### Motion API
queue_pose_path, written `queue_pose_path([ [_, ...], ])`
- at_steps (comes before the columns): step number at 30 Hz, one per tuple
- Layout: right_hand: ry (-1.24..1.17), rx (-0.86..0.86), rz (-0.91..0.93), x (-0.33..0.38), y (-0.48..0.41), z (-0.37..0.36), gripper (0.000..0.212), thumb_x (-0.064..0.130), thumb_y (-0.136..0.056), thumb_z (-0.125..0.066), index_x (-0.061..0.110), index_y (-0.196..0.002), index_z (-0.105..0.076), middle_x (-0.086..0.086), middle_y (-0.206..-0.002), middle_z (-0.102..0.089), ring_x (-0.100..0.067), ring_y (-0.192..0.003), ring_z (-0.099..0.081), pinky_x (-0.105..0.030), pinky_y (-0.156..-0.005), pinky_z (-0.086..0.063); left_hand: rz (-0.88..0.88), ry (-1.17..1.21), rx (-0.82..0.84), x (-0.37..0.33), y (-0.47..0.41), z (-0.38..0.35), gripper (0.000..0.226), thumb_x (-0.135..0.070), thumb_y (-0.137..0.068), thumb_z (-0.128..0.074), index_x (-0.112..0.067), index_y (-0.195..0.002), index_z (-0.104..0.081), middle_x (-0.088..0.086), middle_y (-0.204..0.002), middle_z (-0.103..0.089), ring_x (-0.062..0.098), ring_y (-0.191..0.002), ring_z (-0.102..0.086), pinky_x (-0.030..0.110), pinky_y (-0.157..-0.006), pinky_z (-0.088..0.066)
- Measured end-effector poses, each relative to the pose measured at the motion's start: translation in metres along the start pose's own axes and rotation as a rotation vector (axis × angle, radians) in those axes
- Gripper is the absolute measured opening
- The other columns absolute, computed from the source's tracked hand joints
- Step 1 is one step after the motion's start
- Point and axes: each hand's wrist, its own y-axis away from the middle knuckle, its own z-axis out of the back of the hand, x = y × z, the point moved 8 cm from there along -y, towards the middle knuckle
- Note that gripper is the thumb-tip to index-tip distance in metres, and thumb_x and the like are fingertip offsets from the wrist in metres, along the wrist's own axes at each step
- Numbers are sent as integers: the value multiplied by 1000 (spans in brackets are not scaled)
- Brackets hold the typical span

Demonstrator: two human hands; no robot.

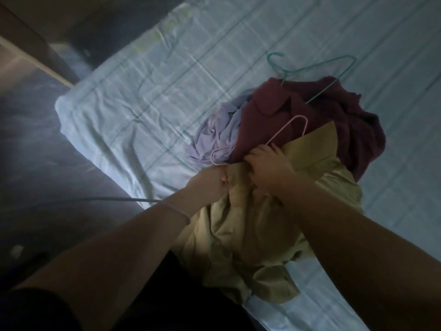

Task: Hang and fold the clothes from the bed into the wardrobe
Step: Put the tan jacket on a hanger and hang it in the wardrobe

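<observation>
Two bare forearms reach up from the bottom of the frame. The left one wears a thin band (pixel 177 211) at the wrist. Both hands are close together at the centre, clamped on a tan shirt (pixel 238 235). The left hand (pixel 211 182) is balled in a fist on the shirt's upper edge, and the right hand (pixel 267 163), just to its right, has its fingers curled into the cloth there.

A pink hanger (pixel 253 135) rises from between the hands, its hook at the left and its wire running up to the right. Whether either hand also holds the wire I cannot tell. The shirt hangs crumpled from the hands down to the lower centre, over the edge of the bed (pixel 167 91).

Just above the hands lies a maroon garment (pixel 310 120), with a lilac garment (pixel 219 132) bunched against its left side. A teal hanger (pixel 319 65) rests on top of the maroon one, upper right of centre. A pale blue checked sheet covers the bed. At the left is dark floor (pixel 47 151), crossed by a thin cable (pixel 107 199)
</observation>
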Motion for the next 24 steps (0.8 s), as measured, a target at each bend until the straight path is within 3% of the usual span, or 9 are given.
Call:
queue_pose_path([
  [3, 77, -86, -38, 1, 8, 2, 29, 32, -93, -50, 27, -117, -64, 0, -120, -57, -27, -119, -44, -48, -107, -31, 54, -45, -84, 6, 3, -8, 19, -35, -89, -68, -16, -91, -67, 6, -95, -69, 25, -94, -64, 27, -78, -43],
  [6, 46, -219, -59, 2, 29, 19, 19, 34, -89, -55, 30, -103, -67, 1, -109, -57, -28, -111, -45, -45, -97, -35, 86, -110, -177, -2, 14, -6, 29, -47, -85, -67, -21, -86, -57, -5, -89, -61, 18, -87, -59, 26, -68, -30],
  [10, -64, -479, -60, 0, 73, 65, 19, 40, -92, -54, 28, -96, -68, 1, -103, -58, -29, -102, -48, -40, -83, -39, 99, -158, -194, -23, 29, 4, 47, -47, -92, -60, -19, -130, -57, 8, -126, -59, 30, -120, -51, 38, -98, -40],
  [12, -135, -592, -70, -4, 99, 91, 18, 36, -91, -56, 28, -98, -70, 0, -103, -59, -29, -102, -48, -41, -82, -39, 42, -84, -240, -45, 40, 17, 43, -41, -95, -59, -14, -127, -61, 5, -115, -63, 27, -116, -55, 31, -95, -40],
  [15, -234, -782, -93, -18, 139, 128, 22, 34, -89, -54, 24, -99, -71, -3, -101, -61, -32, -99, -49, -43, -82, -43, 3, 53, -258, -80, 60, 37, 35, -45, -99, -51, -24, -126, -60, -12, -106, -65, 7, -100, -59, 17, -79, -38],
  [19, -377, -938, -10, -27, 171, 150, 20, 25, -90, -58, 16, -100, -73, -9, -101, -61, -33, -97, -51, -42, -88, -45, -136, 9, -225, -135, 81, 57, 39, -56, -93, -54, -36, -126, -54, -30, -93, -58, -13, -85, -54, 3, -75, -36],
  [21, -472, -963, 28, -27, 180, 147, 21, 15, -87, -66, 13, -106, -73, -10, -107, -62, -32, -104, -55, -38, -95, -43, -177, -11, -193, -149, 82, 59, 26, -42, -96, -61, -35, -120, -58, -27, -96, -60, -9, -89, -56, 10, -81, -39],
  [22, -533, -961, 24, -27, 184, 141, 29, 10, -85, -67, 13, -113, -72, -9, -115, -61, -31, -112, -54, -37, -101, -41, -187, -15, -178, -153, 83, 58, 14, -34, -97, -61, -36, -111, -60, -24, -95, -61, -5, -90, -57, 16, -82, -40],
  [24, -691, -970, -21, -32, 194, 127, 47, 0, -81, -62, 13, -126, -65, -7, -133, -54, -23, -128, -47, -32, -113, -34, -161, -13, -189, -150, 83, 58, 13, -24, -99, -58, -35, -97, -63, -15, -90, -65, 6, -91, -60, 23, -79, -41],
])
